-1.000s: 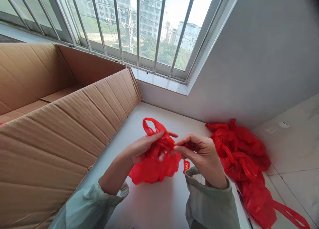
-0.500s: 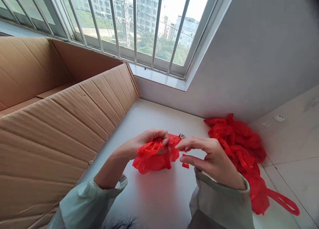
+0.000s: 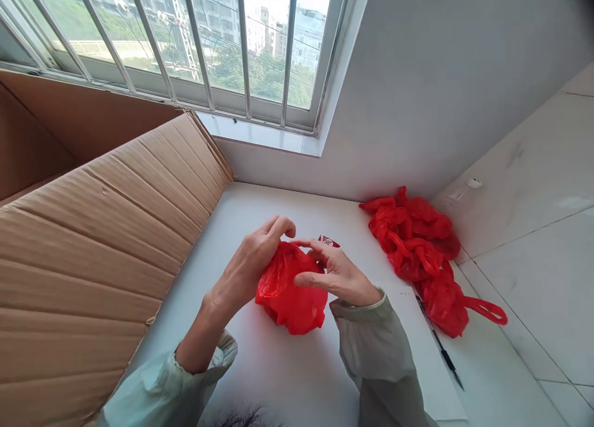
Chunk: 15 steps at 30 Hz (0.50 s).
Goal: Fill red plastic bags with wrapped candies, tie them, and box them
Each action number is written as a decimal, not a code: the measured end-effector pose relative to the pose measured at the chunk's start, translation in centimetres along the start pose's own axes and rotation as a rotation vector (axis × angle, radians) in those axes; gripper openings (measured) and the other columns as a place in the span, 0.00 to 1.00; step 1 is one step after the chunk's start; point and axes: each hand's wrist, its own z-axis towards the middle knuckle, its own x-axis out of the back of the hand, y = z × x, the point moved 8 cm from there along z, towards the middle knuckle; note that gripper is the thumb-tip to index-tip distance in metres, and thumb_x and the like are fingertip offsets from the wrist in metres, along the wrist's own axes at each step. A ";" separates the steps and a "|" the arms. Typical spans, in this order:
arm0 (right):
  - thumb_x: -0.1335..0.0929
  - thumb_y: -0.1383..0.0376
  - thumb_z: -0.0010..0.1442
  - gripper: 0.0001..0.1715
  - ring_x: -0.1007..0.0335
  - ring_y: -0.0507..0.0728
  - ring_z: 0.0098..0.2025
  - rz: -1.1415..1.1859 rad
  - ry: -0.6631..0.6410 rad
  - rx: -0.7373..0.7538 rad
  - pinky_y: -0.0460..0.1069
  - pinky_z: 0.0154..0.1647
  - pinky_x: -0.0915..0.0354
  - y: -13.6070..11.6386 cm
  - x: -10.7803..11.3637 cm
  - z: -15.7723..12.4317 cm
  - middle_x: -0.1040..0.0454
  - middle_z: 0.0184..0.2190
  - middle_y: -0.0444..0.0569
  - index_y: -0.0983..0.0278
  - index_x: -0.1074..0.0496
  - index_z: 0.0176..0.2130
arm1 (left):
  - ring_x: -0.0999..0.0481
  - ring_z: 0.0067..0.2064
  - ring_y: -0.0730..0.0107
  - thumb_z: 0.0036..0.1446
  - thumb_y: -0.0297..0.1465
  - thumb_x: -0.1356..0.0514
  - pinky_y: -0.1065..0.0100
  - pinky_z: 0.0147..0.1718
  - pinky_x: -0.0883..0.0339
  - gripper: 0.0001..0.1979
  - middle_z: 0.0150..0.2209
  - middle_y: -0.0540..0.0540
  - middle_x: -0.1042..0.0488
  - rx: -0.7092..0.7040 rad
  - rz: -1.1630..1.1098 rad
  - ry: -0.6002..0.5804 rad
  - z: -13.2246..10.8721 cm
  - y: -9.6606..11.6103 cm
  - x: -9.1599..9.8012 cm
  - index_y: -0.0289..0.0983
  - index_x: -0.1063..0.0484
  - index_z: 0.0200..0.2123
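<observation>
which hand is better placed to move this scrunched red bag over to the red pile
Probably the right. The right hand rests on the scrunched red plastic bag on the side nearer the heap of red plastic bags; the left hand holds it from the brown cardboard box side.

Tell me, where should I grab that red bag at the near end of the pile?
Take its handle loop, coming from the right. The loop sticks out flat to the right, clear of the red pile, while the bag's body is bunched against the others.
</observation>
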 end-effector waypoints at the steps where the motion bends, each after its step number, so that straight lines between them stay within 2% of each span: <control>1: 0.28 0.57 0.52 0.26 0.37 0.51 0.28 -0.025 0.035 -0.015 0.45 0.28 0.40 0.2 0.1 -0.3 0.32 0.25 0.40 0.60 0.30 0.50 | 0.43 0.25 0.75 0.52 0.24 0.50 0.72 0.22 0.51 0.09 0.28 0.54 0.38 0.001 -0.012 -0.017 0.0 0.1 -0.3 0.41 0.40 0.37; 4: 0.31 0.59 0.55 0.09 0.37 0.51 0.29 -0.090 0.147 -0.033 0.45 0.29 0.41 0.9 0.7 -0.6 0.32 0.24 0.41 0.63 0.25 0.34 | 0.43 0.25 0.75 0.49 0.23 0.48 0.72 0.23 0.50 0.10 0.24 0.56 0.39 -0.014 -0.021 -0.088 -0.2 0.0 -0.9 0.40 0.39 0.36; 7: 0.34 0.58 0.58 0.13 0.36 0.52 0.30 -0.034 0.276 -0.046 0.46 0.30 0.40 2.2 2.1 -0.4 0.30 0.25 0.43 0.64 0.25 0.30 | 0.42 0.25 0.76 0.47 0.22 0.48 0.72 0.24 0.50 0.06 0.23 0.56 0.38 0.054 -0.036 -0.080 -0.2 -1.6 -0.3 0.38 0.37 0.28; 10: 0.33 0.56 0.57 0.13 0.34 0.53 0.31 0.229 0.378 -0.015 0.45 0.31 0.39 3.4 3.2 0.1 0.28 0.28 0.44 0.63 0.25 0.33 | 0.39 0.26 0.74 0.51 0.27 0.46 0.72 0.24 0.48 0.05 0.22 0.54 0.34 0.232 -0.216 -0.003 0.1 -4.7 0.6 0.37 0.34 0.25; 13: 0.29 0.57 0.54 0.11 0.31 0.52 0.33 0.610 0.415 0.013 0.45 0.34 0.36 4.3 3.4 1.0 0.25 0.32 0.44 0.62 0.25 0.33 | 0.37 0.24 0.73 0.56 0.40 0.44 0.72 0.22 0.46 0.14 0.21 0.52 0.34 0.442 -0.623 0.070 0.1 -7.5 0.4 0.37 0.33 0.23; 15: 0.28 0.57 0.52 0.11 0.29 0.53 0.36 0.825 0.424 -0.021 0.45 0.36 0.34 4.9 3.1 1.5 0.23 0.34 0.45 0.62 0.25 0.31 | 0.36 0.23 0.73 0.58 0.48 0.47 0.71 0.21 0.43 0.21 0.22 0.51 0.32 0.522 -0.785 0.094 0.1 -8.6 0.1 0.37 0.31 0.26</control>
